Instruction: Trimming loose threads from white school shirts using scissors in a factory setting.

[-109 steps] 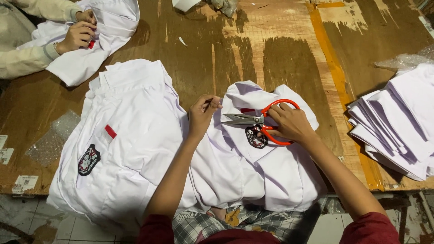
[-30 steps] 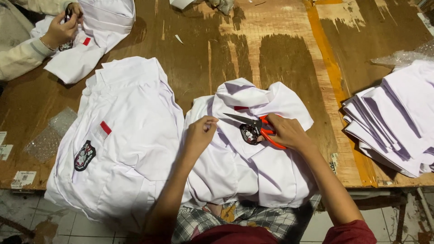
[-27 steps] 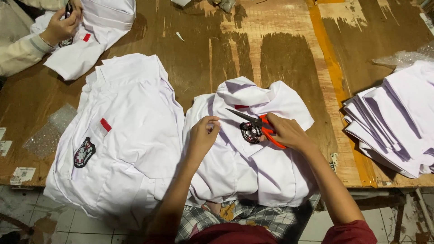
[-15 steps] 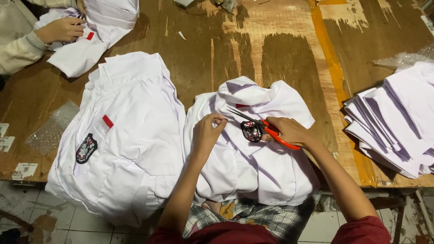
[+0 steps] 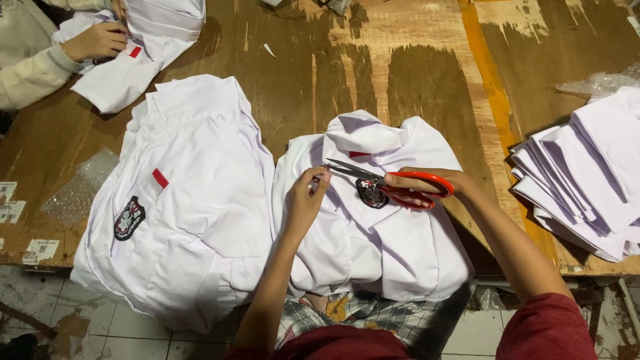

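The right hand (image 5: 437,187) is closed through the red loops of a pair of scissors (image 5: 393,185), whose steel blades stand slightly apart and point left across the chest of a white shirt (image 5: 380,240). The left hand (image 5: 308,197) is nearly closed, thumb and fingertips pinched together just at the blade tips; it seems to nip a bit of thread or cloth, though that is too small to tell. This shirt lies crumpled at the near edge of the table (image 5: 413,73), its hem hanging over the edge, with a dark shield-shaped badge (image 5: 371,193) under the scissors and a small red strip by the collar.

Just to its left a second white shirt (image 5: 180,200) lies spread, also drooping over the near edge, with a black shield badge (image 5: 129,218) and a red tab (image 5: 160,178) on the chest. At the right edge sits a fanned stack of folded white cloth (image 5: 587,180). Near the far left corner another person's hand (image 5: 97,41), in a cream sleeve, rests on a third white shirt (image 5: 143,47). A clear crinkled plastic bag (image 5: 77,193) and small white paper labels (image 5: 27,227) lie by the left near corner. The table is worn brown plywood, scuffed pale in patches.
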